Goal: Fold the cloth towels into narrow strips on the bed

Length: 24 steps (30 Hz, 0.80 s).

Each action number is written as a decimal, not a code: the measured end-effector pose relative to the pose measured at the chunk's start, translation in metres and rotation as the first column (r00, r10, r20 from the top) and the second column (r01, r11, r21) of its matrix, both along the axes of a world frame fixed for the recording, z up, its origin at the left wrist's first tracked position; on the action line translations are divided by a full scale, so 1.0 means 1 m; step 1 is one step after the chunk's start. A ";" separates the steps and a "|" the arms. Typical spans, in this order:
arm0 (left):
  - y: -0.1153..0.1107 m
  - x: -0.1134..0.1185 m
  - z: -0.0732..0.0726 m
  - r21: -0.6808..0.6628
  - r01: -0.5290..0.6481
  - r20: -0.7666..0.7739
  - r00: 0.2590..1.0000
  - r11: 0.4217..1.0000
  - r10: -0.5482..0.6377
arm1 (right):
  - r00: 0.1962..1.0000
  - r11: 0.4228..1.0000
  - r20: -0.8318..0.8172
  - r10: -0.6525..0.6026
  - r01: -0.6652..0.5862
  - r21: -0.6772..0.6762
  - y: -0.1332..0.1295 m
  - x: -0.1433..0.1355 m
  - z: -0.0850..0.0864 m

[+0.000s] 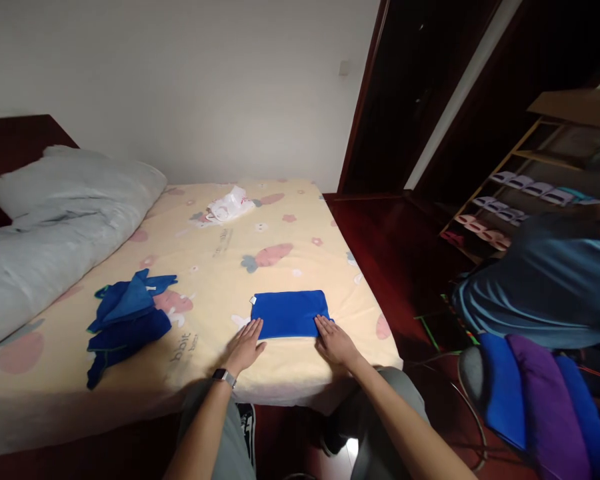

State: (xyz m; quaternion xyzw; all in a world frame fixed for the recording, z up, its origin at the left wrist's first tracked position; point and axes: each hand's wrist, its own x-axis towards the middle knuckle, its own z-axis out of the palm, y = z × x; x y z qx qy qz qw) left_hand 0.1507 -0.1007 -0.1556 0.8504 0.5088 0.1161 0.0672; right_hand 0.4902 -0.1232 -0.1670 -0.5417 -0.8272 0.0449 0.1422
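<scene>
Head view: 2 hands [288, 344] flat, open on blue cloth [287, 315]; right-side person [540, 280] blurred, cut off.

The bright blue cloth [290, 313] lies flat and smooth in a neat oblong, its long sides running from nine o'clock to three, with a small white tag [253, 301] poking out at its ten o'clock corner. It rests on the patterned bedsheet [300, 367], at six o'clock from the view's centre.
</scene>
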 end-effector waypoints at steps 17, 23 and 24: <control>0.012 -0.016 0.031 -0.008 -0.071 0.116 0.991 0.997 0.071 | 0.991 0.987 -0.025 -0.134 0.131 -0.089 0.010 0.019 0.022; 0.020 -0.016 0.030 -0.059 -0.030 0.166 0.985 0.998 0.040 | 0.980 0.965 -0.117 -0.162 0.132 -0.227 0.015 0.024 0.041; 0.021 -0.016 0.030 -0.076 -0.031 0.181 0.982 0.997 0.044 | 0.974 0.960 -0.146 -0.174 0.135 -0.247 0.016 0.025 0.043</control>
